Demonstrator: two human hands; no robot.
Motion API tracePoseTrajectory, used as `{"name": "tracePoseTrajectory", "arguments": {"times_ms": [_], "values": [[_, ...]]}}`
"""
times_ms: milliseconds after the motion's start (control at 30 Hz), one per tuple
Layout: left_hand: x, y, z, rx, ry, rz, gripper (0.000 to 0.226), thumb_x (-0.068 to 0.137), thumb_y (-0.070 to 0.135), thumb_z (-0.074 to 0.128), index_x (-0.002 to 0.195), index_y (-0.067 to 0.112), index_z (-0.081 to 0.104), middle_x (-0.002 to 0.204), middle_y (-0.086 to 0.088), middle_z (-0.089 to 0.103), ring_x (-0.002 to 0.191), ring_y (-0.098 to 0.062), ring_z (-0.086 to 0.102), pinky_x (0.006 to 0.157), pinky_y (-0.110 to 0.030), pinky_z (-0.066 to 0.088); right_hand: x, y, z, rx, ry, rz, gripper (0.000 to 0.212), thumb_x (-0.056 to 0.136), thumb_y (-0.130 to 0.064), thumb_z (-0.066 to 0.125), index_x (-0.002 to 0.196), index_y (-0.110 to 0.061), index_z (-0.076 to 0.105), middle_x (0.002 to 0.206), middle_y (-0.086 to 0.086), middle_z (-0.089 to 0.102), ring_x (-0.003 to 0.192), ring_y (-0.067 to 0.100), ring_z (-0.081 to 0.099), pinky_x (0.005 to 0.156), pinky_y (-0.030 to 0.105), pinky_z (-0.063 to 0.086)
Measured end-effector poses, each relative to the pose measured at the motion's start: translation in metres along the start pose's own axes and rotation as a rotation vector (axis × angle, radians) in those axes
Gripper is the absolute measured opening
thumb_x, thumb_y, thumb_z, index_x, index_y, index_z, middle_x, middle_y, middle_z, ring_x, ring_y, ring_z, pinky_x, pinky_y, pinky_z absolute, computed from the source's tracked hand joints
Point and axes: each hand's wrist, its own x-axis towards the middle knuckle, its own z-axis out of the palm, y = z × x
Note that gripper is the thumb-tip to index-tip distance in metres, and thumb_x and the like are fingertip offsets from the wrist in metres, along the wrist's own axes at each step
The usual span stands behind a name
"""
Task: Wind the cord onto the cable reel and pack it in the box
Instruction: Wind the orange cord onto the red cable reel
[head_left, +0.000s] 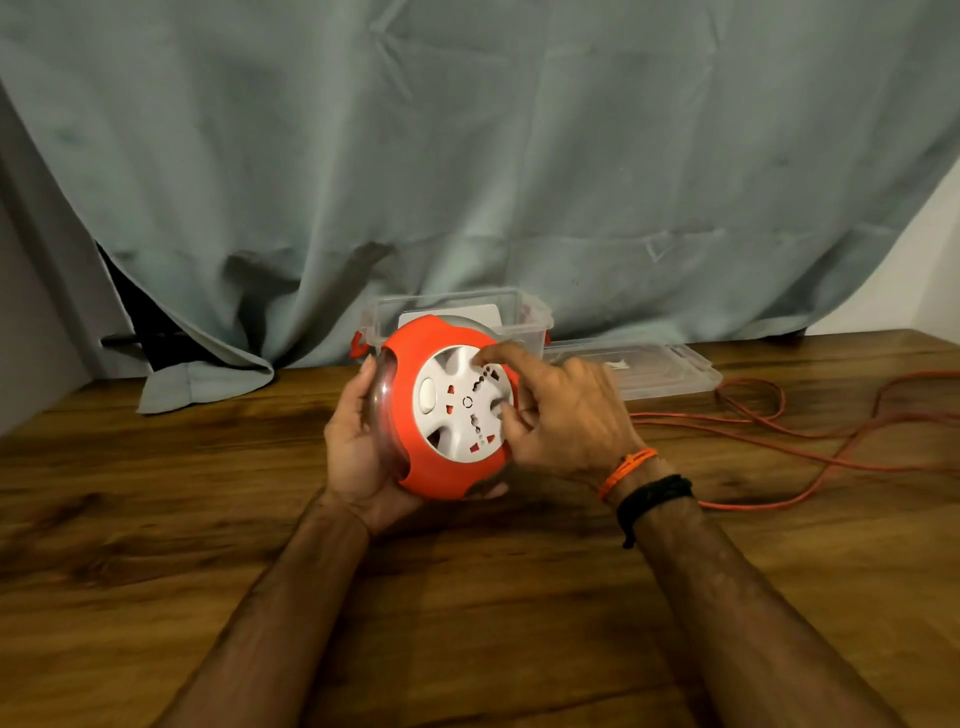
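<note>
Cable reel (441, 410) gripped by both hands (363, 441), right hand (561, 415) hiding its edge.

At centre frame I see the cable reel (447, 408) above the desk (467, 597), box (524, 312) behind it, lid (654, 366) right, cord (810, 431) far right.

Reel (447, 405): round, orange housing with a white socket face and a clear rim, sitting tilted above the counter, face turned toward the camera. Cord (779, 421): thin, orange, lying in loose loops on the counter to the right of the reel, trailing off the right edge; mostly unwound. Box (519, 312): clear plastic with orange latches, standing open just behind the reel, something white showing inside. Lid (649, 364): clear, lying flat beside the box on its right.
</note>
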Motion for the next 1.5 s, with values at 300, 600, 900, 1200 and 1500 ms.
{"name": "tracePoseTrajectory", "arguments": {"times_ms": [300,600,900,1200,1500], "values": [[0.0,-0.001,0.007,0.034,0.021,-0.06,0.074,0.084,0.071,0.05,0.143,0.026,0.05,0.148,-0.019,0.048,0.133,-0.052,0.042,0.097,-0.085,0.022,0.003,0.002,0.005,-0.074,-0.076,-0.133,0.069,0.073,-0.037,0.02,0.137,-0.036,0.047,0.085,0.001,0.072,0.077,0.029,0.064,0.067,0.039,0.051],[0.0,0.001,0.006,0.055,-0.035,-0.004,0.065,0.089,0.067,0.046,0.138,0.025,0.056,0.14,-0.017,0.057,0.125,-0.045,0.054,0.097,-0.077,0.034,-0.003,0.004,0.008,-0.163,-0.022,0.035,0.064,0.062,-0.055,0.066,0.123,-0.039,0.059,0.082,0.002,0.071,0.082,0.028,0.065,0.078,0.036,0.047],[0.003,-0.003,0.015,0.048,0.133,0.231,0.061,0.087,0.058,0.054,0.127,0.013,0.067,0.127,-0.019,0.067,0.118,-0.036,0.063,0.087,-0.051,0.055,-0.005,-0.019,0.026,-0.095,0.038,0.301,0.076,0.05,-0.091,0.032,0.066,-0.02,0.055,0.075,0.004,0.063,0.076,0.027,0.061,0.067,0.03,0.037],[0.001,0.001,0.005,-0.002,0.069,0.131,0.069,0.089,0.065,0.049,0.136,0.016,0.058,0.137,-0.02,0.059,0.124,-0.041,0.056,0.092,-0.061,0.048,-0.003,-0.01,0.014,-0.007,0.049,0.22,0.066,0.064,-0.088,0.047,0.066,-0.024,0.065,0.061,-0.01,0.063,0.068,0.015,0.063,0.068,0.034,0.052],[0.0,0.0,-0.001,0.007,0.007,-0.002,0.069,0.085,0.073,0.046,0.137,0.029,0.057,0.141,-0.015,0.056,0.126,-0.045,0.052,0.099,-0.081,0.027,-0.002,0.002,0.004,-0.051,-0.099,-0.038,0.065,0.076,-0.027,0.057,0.138,-0.04,0.041,0.065,-0.005,0.054,0.069,0.025,0.059,0.072,0.039,0.053]]}}
